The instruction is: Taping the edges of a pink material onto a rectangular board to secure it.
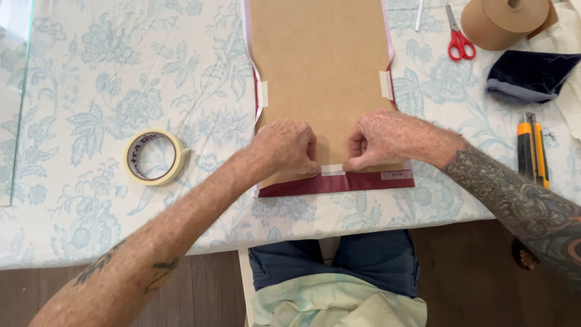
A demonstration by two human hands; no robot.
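Note:
A brown backing board (321,60) lies on a dark red sheet (363,182) whose edge shows along the near side. Short strips of pale tape (385,85) hold the board at its left and right edges. My left hand (284,148) and my right hand (381,139) rest side by side on the board's near edge, fingers curled. Both press a white tape strip (331,170) down across the board's edge and the red sheet.
A roll of masking tape (154,157) lies left of the board on the floral tablecloth (91,91). At the right are red scissors (459,40), a brown paper tape roll (501,21), a dark blue cloth (529,75) and a yellow utility knife (532,148). A glass pane (13,91) lies far left.

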